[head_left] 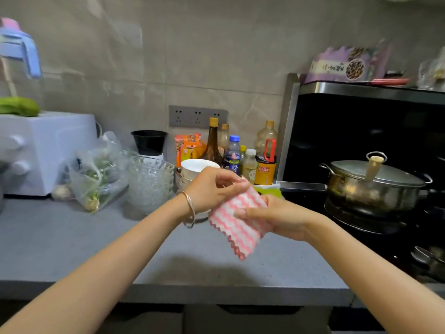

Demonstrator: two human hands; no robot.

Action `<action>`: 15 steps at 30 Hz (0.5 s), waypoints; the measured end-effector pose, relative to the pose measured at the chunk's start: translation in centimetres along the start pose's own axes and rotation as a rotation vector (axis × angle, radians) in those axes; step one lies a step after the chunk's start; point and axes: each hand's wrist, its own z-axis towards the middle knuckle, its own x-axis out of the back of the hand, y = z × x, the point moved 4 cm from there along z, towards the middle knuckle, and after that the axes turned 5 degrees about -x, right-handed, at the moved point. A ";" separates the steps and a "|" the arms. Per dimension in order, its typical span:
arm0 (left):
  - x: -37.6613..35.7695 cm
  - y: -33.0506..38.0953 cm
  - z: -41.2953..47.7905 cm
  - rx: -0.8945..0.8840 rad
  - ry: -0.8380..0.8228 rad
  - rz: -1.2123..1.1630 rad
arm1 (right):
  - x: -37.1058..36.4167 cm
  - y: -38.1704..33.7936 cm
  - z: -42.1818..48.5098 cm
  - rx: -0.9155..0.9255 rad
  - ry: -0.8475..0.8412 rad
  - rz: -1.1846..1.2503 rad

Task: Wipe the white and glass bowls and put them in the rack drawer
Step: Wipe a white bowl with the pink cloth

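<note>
- left grip (212, 189): fingers curled, pinching the far corner of the cloth (238, 220).
- right grip (277, 218): clenched on the cloth's right side, thumb on top, fingers underneath.
- The cloth is pink-white striped and looks folded. It is held between both grips above the desk (96, 237) without touching it, and its loose zigzag end hangs toward the viewer.
- white bowls (197, 168): a stack, rims up, just behind and left of the cloth, partly hidden by the left grip.
- glass bowls (150, 182): an upright stack on the desk, further left of the cloth, beyond the white bowls.
- Key relation: both stacks lie left and behind the cloth, on the left grip's side, and the white stack is the closer one.
- Judgement: the left grip is nearer, so it likely lets go of the cloth and takes a white bowl while the right keeps the cloth for wiping.
- No bowl is in either grip, so wiping looks not yet started.
- The rack drawer can't be made out in this view.
- Non-task things: bottles (240, 150) behind the cloth, a lidded pot (373, 186) well right of the cloth.
- Risk guess: the stacks sit close together, so pulling one bowl could knock the other stack.
</note>
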 end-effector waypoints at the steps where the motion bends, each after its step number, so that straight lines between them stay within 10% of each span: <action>1: 0.1 -0.6 0.1 0.019 -0.006 0.001 | -0.5 0.1 0.7 -0.015 -0.030 0.060; 8: 4.9 -8.3 2.1 0.104 0.324 0.359 | 0.5 2.4 6.0 -0.102 0.082 0.418; 15: 6.8 -14.7 3.3 0.114 0.072 0.723 | 4.2 3.4 9.8 -0.129 0.248 0.529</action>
